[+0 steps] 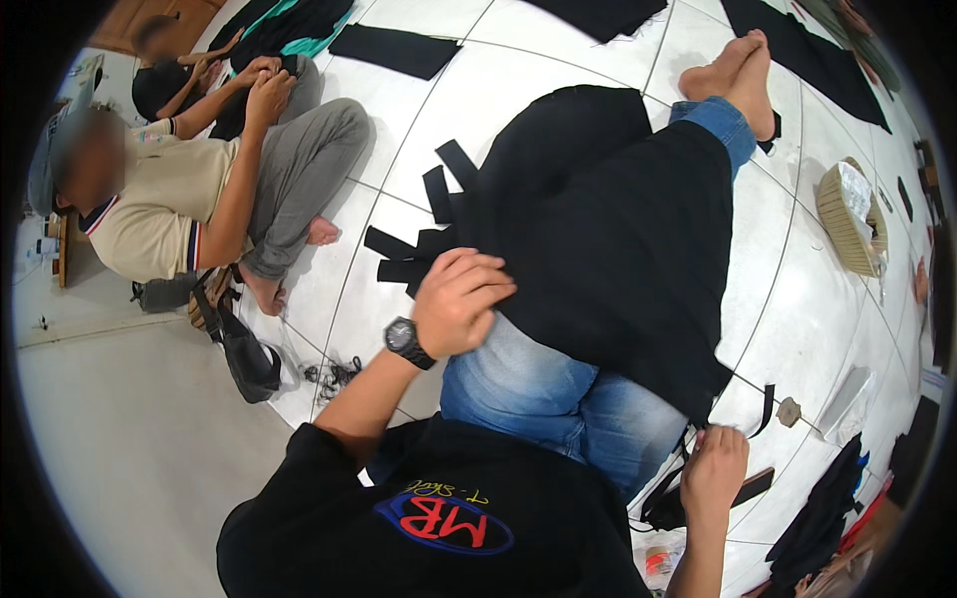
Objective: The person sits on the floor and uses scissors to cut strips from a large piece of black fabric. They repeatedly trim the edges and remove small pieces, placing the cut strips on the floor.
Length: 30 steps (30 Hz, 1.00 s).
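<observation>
Black cloth [598, 219] lies spread over blue jeans [518, 384] on the wearer's stretched-out legs, with bare feet [748, 90] crossed beyond its far edge. At its left edge, the left hand [464, 304] has its fingers bent close together, a black watch [404, 339] on the wrist; whether this grip pinches fabric, I cannot tell. Short black strips [457, 164] stick out on that side, just beyond the hand. The right hand [715, 463] is at the cloth's near right corner, fingers curled together; I cannot tell whether that grip is clamped on it. Farther right, a beige basket [833, 221] stands on the white tiled floor [419, 130]. Two people [169, 214] sit at left.
</observation>
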Available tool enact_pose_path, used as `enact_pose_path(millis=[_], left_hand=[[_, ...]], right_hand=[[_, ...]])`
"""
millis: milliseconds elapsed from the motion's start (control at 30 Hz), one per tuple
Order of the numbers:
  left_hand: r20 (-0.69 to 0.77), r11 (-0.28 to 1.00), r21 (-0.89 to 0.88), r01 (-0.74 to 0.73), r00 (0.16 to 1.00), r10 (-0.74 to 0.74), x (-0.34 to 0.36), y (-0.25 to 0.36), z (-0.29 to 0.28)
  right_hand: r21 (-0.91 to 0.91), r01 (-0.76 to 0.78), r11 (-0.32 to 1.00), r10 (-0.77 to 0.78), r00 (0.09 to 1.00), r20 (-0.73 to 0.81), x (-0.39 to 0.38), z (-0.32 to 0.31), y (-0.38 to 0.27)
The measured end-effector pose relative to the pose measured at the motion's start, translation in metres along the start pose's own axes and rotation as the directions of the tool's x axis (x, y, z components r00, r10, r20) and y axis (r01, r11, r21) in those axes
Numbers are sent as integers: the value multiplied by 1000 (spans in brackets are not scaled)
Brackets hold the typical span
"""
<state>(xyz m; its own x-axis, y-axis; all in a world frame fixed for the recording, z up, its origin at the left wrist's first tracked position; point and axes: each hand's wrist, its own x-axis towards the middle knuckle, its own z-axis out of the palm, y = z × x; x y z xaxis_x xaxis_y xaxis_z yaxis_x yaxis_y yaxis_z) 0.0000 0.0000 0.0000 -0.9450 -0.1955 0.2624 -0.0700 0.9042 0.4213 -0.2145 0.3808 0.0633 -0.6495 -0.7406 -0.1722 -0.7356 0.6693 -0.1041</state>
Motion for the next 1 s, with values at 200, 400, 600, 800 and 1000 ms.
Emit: enact_pose_path(millis=[200, 400, 600, 800, 1000], left_hand=[[41, 981, -80, -177, 983, 181, 79, 88, 37], [213, 978, 37, -203, 958, 191, 76, 79, 57], [220, 980, 38, -197, 958, 184, 76, 79, 58], [205, 980, 59, -191, 963, 175, 76, 81, 60], [176, 979, 68, -190, 969, 176, 77, 81, 59]], right_hand=[[201, 47, 978, -78, 985, 152, -20, -4, 10], [130, 112, 985, -126, 986, 108, -28, -14, 38], [55, 38, 998, -44, 993, 114, -42, -12, 78], [34, 13, 999, -16, 993, 116, -61, -22, 113], [5, -37, 999, 36, 995, 94, -82, -23, 140]])
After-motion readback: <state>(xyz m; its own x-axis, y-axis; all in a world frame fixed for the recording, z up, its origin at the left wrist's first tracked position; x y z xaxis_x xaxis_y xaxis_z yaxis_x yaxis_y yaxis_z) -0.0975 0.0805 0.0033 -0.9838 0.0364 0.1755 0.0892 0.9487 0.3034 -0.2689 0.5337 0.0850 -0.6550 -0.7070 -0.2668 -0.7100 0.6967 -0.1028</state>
